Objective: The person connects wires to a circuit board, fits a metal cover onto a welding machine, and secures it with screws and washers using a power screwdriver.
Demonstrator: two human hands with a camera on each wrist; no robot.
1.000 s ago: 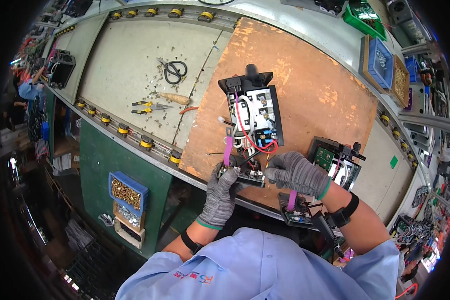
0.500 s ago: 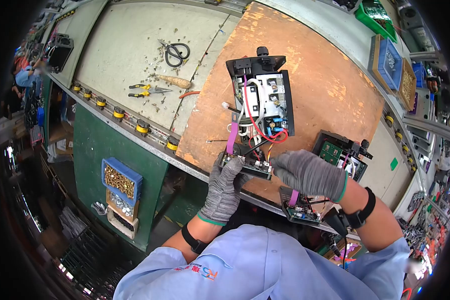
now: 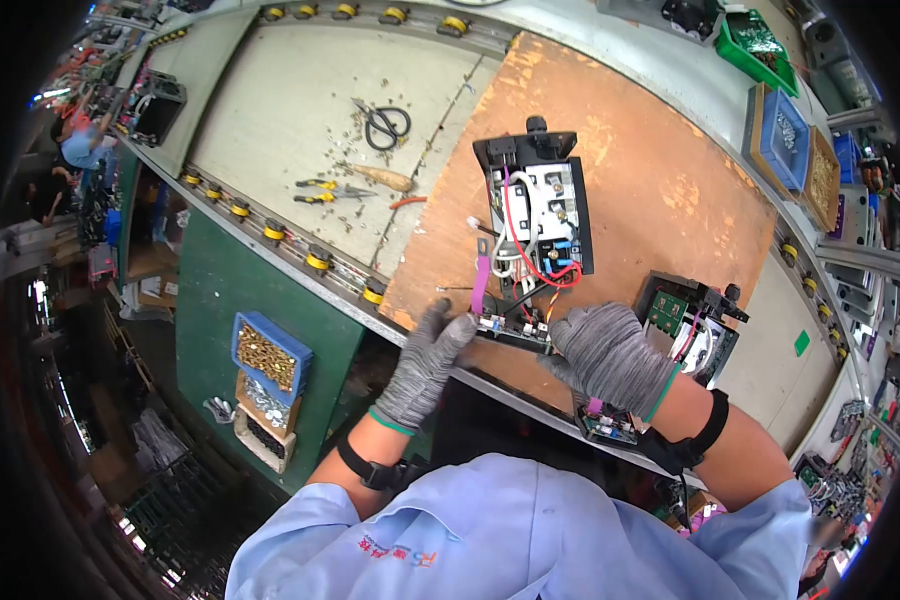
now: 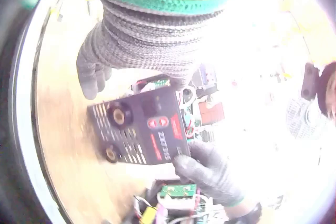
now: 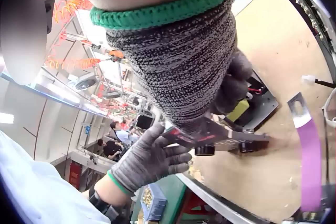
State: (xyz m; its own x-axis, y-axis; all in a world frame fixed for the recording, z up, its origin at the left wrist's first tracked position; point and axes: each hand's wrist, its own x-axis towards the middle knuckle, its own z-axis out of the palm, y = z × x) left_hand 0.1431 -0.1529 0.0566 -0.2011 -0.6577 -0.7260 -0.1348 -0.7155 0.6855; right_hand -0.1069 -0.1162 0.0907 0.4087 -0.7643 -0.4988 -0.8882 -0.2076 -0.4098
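Right hand point(image 3: 615, 355) is pinching one end of the black front panel point(image 4: 152, 129), which is at the near edge of the wooden board point(image 3: 660, 200). Left hand point(image 3: 422, 368) is loosely spread, just beside the other end.

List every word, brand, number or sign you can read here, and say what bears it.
"ZX7 315", probably, on the dark front panel; its last characters are uncertain.
Red markings on that panel: too blurred to read.
Chest logo on the light-blue shirt: too small to read.
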